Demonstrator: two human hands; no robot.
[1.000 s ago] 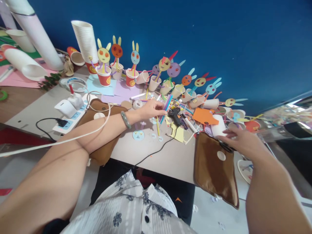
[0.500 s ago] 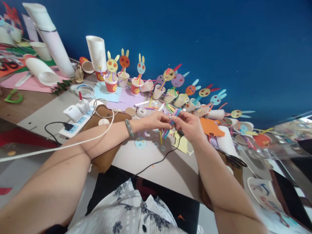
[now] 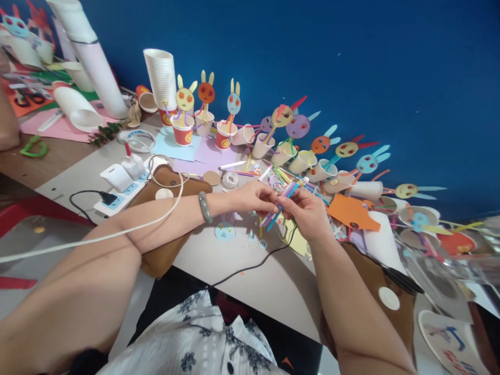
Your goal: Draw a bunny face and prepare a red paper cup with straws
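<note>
1. Pinches a slim bundle of long, straight purple and blue strips [image 3: 290, 189] between thumb and fingers of the left hand [image 3: 261, 200], with a narrow opening filled by the strips.
2. Grips the same bundle with thumb and fingers of the right hand [image 3: 305, 209], also nearly closed; cannot tell exactly how the hidden fingertips press.
3. Holds the strips slantwise between both hands, above the pale grey tabletop [image 3: 250, 281], with ends jutting out above and below the fingers.
4. Wears a grey-green, smooth bangle [image 3: 204, 207] on the left wrist, near a light-blue round paper face [image 3: 225, 231] lying on the tabletop.
5. Has cut yellow paper [image 3: 299, 238] and a thin black cord [image 3: 260, 262] close to the right hand, and a flat orange paper piece [image 3: 353, 212] farther right.
6. Faces a row of paper cups with rabbit-eared paper figures, including a red-and-white cup [image 3: 183, 133], along the blue wall [image 3: 312, 52].
</note>
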